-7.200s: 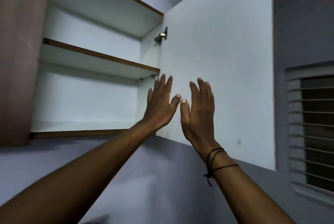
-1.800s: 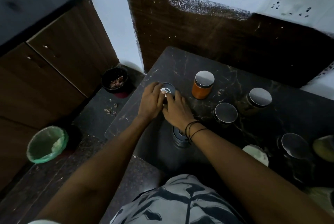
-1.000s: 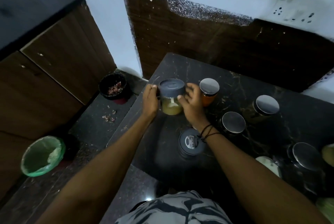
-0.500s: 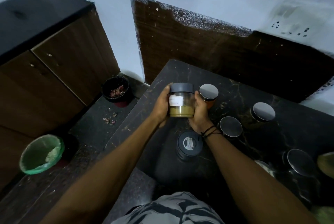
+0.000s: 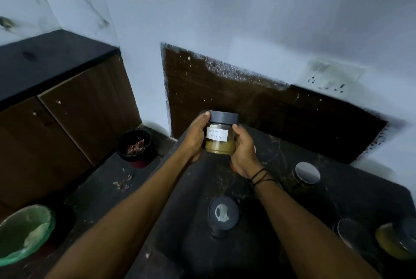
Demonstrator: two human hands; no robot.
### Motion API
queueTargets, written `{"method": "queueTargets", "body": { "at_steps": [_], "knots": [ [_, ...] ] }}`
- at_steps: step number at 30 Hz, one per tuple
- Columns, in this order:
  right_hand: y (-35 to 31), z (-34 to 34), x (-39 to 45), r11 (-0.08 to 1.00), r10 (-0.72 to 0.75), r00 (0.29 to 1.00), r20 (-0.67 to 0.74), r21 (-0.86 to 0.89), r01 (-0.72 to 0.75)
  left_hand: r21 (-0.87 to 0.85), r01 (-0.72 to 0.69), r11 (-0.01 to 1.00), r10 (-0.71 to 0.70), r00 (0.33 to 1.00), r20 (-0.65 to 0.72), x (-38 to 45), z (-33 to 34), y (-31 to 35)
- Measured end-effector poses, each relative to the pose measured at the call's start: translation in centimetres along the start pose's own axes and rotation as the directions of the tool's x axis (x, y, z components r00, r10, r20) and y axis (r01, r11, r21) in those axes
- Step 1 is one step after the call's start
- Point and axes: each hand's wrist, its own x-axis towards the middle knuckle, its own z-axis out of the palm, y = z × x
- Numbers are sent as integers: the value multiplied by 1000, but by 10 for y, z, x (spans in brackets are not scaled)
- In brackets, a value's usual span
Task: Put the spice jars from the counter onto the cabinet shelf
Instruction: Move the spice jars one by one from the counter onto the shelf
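One jar [image 5: 220, 135], labelled, with a grey lid and yellow-brown powder, is held clear above the surface [image 5: 281, 215], clamped between the left hand [image 5: 195, 138] and right hand [image 5: 244, 149]. The cabinet shelf is not in view. At least four other jars are seen on the surface, among them a dark-lidded jar [image 5: 222, 216] and a silver-lidded jar [image 5: 306, 174]. Judged: no jar is shown shelved; most of the task is left.

Held jar [image 5: 220, 136]: clear glossy body, looks like glass or plastic, matt grey lid, white paper label, olive powder inside. Tabletop [image 5: 281, 157]: dark polished stone, pale veins, scuffed. Jar at 3 o'clock [image 5: 306, 174]: shiny metallic-looking lid. Backsplash panel [image 5: 258, 103]: dark wood grain. Bin at 8 o'clock [image 5: 24, 232]: thin green plastic liner.
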Motion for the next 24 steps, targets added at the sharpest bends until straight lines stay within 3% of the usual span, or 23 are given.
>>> {"method": "queueTargets", "body": {
  "at_steps": [5,14,24],
  "knots": [
    [-104,32,6,970,-229,965,127,-48,237,-28,-189,982,191,973,128,14,44,100],
    [-297,109,-9,787,-565,795,223,-143,600,-45,-520,853,515,826,227,18,123,289],
    [-374,131,-24,618,-743,661,108,-271,738,24,-648,762,626,744,233,14,167,370]
  ]
}}
